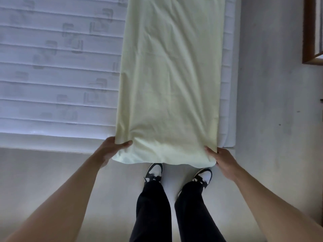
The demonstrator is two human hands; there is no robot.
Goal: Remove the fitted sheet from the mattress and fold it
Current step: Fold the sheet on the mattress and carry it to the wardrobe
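Fitted sheet: folded into long strip, lying on bare mattress, near end overhanging edge | left hand: fingers grasping near-left corner | right hand: fingers grasping near-right corner

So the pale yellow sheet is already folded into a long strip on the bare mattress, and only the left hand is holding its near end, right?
Not quite. The head view shows both hands gripping the sheet: the left hand and the right hand each hold a near corner. It is folded into a long strip on the bare mattress.
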